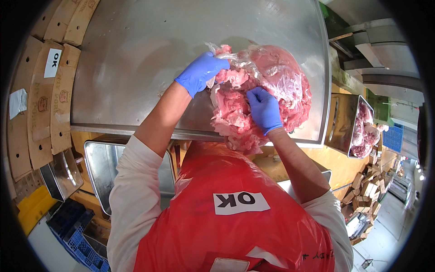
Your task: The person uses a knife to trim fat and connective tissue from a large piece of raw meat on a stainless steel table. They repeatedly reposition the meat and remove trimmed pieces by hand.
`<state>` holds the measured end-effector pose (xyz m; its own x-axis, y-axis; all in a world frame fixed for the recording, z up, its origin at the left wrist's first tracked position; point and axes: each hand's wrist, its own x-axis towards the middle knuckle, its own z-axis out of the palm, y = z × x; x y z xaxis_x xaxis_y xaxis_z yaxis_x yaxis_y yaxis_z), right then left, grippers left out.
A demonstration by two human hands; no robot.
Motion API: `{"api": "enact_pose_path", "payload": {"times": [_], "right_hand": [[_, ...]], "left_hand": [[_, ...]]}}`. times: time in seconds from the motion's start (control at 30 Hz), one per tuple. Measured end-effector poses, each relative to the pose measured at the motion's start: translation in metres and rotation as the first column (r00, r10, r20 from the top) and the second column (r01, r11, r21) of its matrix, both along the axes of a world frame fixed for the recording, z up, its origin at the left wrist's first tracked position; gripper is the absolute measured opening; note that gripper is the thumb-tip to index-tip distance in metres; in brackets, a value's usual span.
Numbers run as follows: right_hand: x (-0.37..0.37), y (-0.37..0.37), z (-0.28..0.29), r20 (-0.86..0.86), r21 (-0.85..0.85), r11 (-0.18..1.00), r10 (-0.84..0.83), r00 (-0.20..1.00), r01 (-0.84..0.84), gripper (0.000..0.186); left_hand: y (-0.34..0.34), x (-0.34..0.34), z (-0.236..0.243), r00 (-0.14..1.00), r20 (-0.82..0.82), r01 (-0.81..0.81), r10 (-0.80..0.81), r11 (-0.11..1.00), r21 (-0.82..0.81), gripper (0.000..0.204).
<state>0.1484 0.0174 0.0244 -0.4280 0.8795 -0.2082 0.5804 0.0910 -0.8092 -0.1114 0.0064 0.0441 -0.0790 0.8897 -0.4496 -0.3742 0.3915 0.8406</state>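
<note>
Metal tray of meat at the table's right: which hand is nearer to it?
Right. The right hand presses the meat pile, closer to the tray. The left hand grips the pile's far-left edge.

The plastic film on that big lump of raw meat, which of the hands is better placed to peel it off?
Probably the left hand: its fingers already pinch the clear plastic film at the top left edge of the meat. The right hand presses on bare meat lower down.

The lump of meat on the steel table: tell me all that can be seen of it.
The lump of meat is a big pink, raw mass, partly wrapped in crumpled clear plastic film. It lies at the near right edge of the steel table, overhanging it slightly. The gloved left hand grips its top left; the gloved right hand presses its middle.
</note>
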Motion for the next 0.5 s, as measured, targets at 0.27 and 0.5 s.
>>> {"api": "enact_pose_path", "payload": {"times": [0.27,0.5], "right_hand": [[-0.002,0.002,0.019,0.225,0.117,0.975,0.158,0.962,-0.187,0.041],[0.013,0.002,-0.005,-0.009,0.06,0.985,0.164,0.986,-0.163,0.044]], "left_hand": [[0.029,-0.013,-0.024,0.957,0.281,0.052,-0.067,0.997,0.061,0.01],[0.021,0.023,0.033,0.954,0.226,-0.211,0.198,0.977,0.038,0.024]]}}
